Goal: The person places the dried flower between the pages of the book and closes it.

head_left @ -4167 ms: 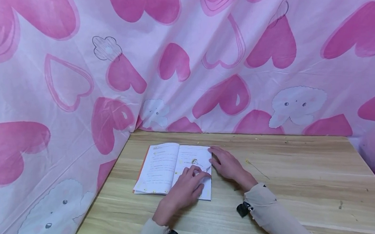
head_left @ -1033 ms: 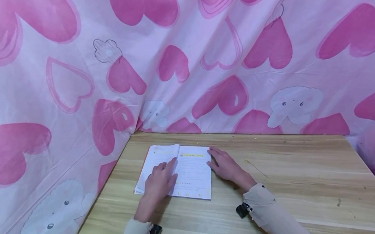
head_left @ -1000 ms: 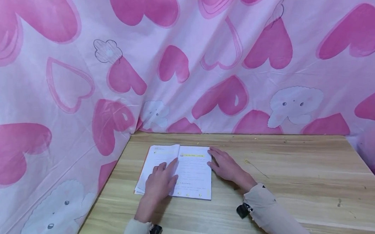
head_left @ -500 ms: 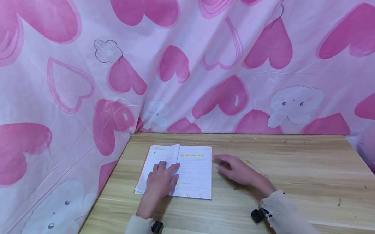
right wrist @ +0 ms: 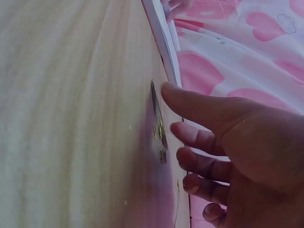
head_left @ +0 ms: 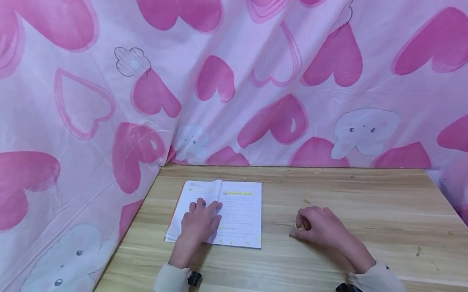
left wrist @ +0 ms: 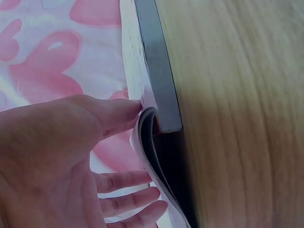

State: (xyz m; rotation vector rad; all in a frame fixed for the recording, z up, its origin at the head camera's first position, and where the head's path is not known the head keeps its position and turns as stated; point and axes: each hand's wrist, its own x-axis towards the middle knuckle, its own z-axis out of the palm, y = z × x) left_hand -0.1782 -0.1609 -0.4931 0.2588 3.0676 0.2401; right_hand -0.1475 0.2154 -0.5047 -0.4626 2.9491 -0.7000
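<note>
An open book (head_left: 241,216) with printed white pages lies on the table. On its left page and near the fold rests my left hand (head_left: 198,223), fingers spread and relaxed; the left wrist view shows its thumb at the page stack (left wrist: 161,71), where the pages bulge up. Right of the book, my right hand (head_left: 321,227) hovers low over the table, thumb and fingers bent but apart. A small dried flower sprig (right wrist: 159,126) with thin dark stems and yellowish heads lies just beyond its fingertips in the right wrist view, with nothing gripped.
A second thin-stemmed dried flower (head_left: 306,201) lies just behind the right hand. The wooden table (head_left: 380,209) carries small scattered bits. A pink heart-patterned cloth (head_left: 270,73) hangs along its back and left sides.
A page has been turned over, covering the flower that lay on the earlier right page. My right hand has left the book's right edge and moved right and nearer. The left hand stays.
</note>
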